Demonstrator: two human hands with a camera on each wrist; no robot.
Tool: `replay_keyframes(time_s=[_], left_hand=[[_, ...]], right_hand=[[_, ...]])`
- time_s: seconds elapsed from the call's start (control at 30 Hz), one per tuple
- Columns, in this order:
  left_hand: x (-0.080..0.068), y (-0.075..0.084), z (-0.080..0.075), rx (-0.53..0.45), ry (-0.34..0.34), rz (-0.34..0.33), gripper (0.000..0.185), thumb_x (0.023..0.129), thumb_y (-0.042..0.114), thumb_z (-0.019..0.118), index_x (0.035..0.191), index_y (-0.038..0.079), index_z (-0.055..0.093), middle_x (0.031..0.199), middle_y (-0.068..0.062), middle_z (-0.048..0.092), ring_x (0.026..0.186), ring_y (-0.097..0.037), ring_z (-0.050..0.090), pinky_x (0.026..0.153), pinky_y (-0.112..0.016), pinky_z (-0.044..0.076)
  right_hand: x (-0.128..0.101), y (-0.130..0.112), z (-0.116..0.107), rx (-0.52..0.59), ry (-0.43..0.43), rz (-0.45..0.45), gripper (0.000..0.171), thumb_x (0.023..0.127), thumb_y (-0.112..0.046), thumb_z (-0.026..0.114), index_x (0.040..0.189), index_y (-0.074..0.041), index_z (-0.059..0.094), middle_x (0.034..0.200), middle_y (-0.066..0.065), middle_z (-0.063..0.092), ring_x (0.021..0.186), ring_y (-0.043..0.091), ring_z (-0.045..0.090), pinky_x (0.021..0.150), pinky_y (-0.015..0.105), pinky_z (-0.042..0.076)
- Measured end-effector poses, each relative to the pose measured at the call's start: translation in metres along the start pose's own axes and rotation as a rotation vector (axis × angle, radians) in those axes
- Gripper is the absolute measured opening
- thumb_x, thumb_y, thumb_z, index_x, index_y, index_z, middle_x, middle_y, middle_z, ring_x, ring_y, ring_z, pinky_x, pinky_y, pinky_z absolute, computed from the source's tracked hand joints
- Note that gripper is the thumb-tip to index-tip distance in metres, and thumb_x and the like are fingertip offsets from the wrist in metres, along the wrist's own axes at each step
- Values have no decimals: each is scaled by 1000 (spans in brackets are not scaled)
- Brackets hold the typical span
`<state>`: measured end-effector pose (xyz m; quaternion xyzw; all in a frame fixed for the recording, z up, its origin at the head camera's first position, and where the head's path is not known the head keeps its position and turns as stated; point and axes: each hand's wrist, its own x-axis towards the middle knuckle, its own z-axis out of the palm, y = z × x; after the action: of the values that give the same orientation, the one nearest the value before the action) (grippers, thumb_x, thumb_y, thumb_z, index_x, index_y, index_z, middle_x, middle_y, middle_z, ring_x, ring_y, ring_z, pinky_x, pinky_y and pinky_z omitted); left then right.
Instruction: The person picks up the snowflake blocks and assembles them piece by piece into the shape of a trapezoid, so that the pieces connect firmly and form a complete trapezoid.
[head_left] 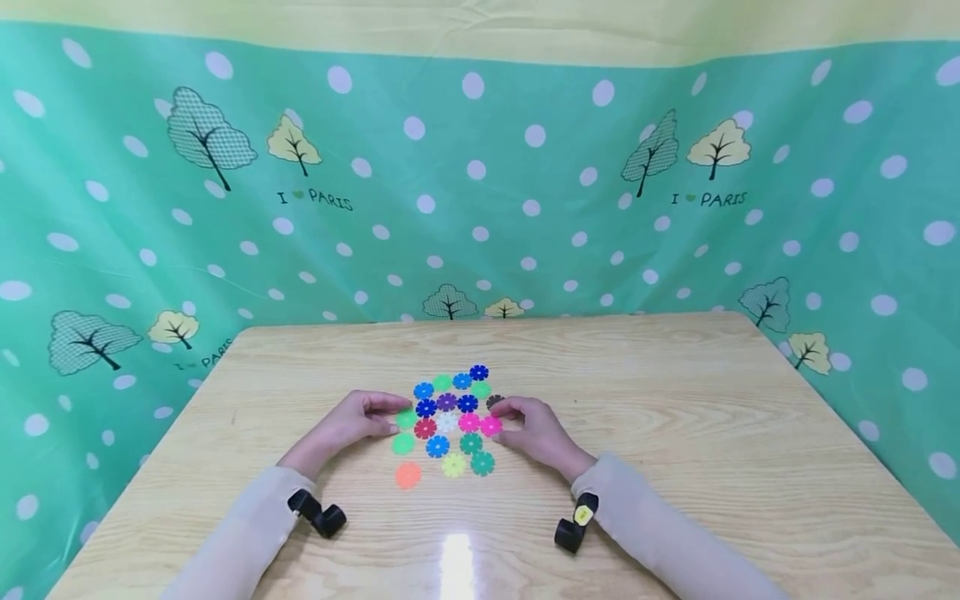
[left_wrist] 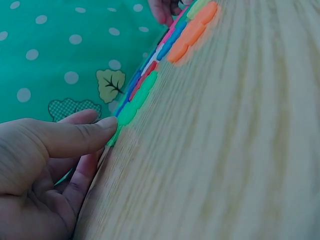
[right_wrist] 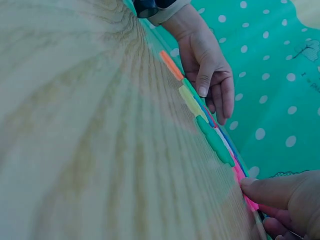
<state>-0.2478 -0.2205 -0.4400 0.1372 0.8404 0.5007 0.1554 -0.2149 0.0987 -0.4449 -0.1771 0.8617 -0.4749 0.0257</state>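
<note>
The left hand (head_left: 352, 423) lies on the desk (head_left: 675, 433) at the left edge of a bunch of flat flower-shaped plastic discs (head_left: 447, 417). Its grip is loosely curled, and the thumb tip and a finger touch the light green disc (head_left: 406, 418). It is best to press softly and slide the disc flat, so the discs beside it do not get bumped.

The discs sit in the middle of the desk, between the two hands. About eighteen discs show: five blue, three light green, two dark green, two pink, and one each of orange, red, purple, white, yellow and black. The orange disc (head_left: 408, 475) lies a little apart, nearer the person.

The right hand (head_left: 536, 429) rests at the right edge of the bunch. Its grip is curled too, with fingertips touching a pink disc (head_left: 491, 427). It also does well to move slowly and keep that disc flat.

There are two hands and two small black wrist cameras (head_left: 318, 513).
</note>
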Motion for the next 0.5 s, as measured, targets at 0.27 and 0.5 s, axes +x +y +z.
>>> replay_keyframes(time_s=[0.27, 0.5], left_hand=[[3, 2, 1, 53, -19, 35, 44, 79, 6, 72, 122, 6, 62, 126, -13, 60, 114, -30, 56, 94, -34, 49], [4, 4, 0, 42, -30, 32, 42, 80, 3, 70, 121, 3, 62, 126, -15, 60, 118, -33, 54, 93, -34, 49]], right_hand=[[-1, 0, 1, -19, -3, -28, 32, 79, -4, 72, 110, -7, 66, 106, 3, 67, 100, 19, 58, 90, 37, 48], [-1, 1, 3, 32, -22, -20, 33, 79, -1, 70, 110, -8, 65, 109, 4, 65, 104, 22, 58, 94, 38, 47]])
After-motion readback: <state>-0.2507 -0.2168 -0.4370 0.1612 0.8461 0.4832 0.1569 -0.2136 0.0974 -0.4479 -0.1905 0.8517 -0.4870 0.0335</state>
